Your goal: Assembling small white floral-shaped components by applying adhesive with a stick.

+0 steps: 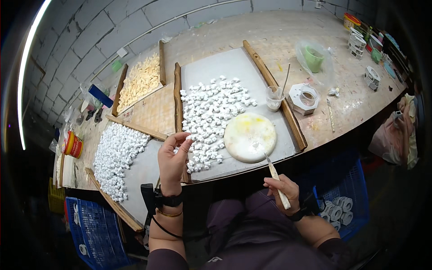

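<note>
Near edge of the middle grey board (pixel 211 72) is tight: white pieces (pixel 211 112) fill its left half, round pale slab (pixel 250 137) sits at the near right corner. Far half of the board is bare, open from above. Wooden rails (pixel 273 90) on both long sides block sideways entry. Plastic cup (pixel 273 98) stands on the right rail. Bench (pixel 279 36) far right corner is cluttered with containers; the far middle is open.
</note>
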A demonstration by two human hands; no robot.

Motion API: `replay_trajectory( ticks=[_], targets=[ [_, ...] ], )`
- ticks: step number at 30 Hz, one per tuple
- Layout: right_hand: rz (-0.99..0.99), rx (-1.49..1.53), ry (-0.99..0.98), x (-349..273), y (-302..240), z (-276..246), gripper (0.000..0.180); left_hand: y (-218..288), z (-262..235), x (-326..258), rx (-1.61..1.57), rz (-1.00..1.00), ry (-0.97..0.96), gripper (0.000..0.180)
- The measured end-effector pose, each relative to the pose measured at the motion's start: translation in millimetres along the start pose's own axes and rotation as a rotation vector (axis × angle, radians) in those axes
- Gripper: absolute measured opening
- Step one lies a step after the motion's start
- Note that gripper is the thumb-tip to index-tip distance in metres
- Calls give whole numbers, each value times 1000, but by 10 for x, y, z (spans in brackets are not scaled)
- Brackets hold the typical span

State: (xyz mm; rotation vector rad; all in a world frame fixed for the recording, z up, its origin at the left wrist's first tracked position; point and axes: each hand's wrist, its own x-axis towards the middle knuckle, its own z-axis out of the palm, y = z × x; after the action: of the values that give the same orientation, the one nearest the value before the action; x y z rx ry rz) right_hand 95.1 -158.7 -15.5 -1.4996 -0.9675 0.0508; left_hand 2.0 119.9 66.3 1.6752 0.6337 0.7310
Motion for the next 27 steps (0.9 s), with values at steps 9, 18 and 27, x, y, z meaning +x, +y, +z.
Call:
replay_trajectory(
  ticks=[9,18,27],
  targets=[
    [-299,-242,-163,526,-79,147,43,-181,-215,-718,-180,-230,-115,17],
    [-450,-344,-618,1091,-266,663,69,31,-306,-1122,-349,-353,-633,19],
    [-514,-211,-730,1046,-423,1091,73,-158,-562,-1204,-411,-325,-576,19]
  ],
)
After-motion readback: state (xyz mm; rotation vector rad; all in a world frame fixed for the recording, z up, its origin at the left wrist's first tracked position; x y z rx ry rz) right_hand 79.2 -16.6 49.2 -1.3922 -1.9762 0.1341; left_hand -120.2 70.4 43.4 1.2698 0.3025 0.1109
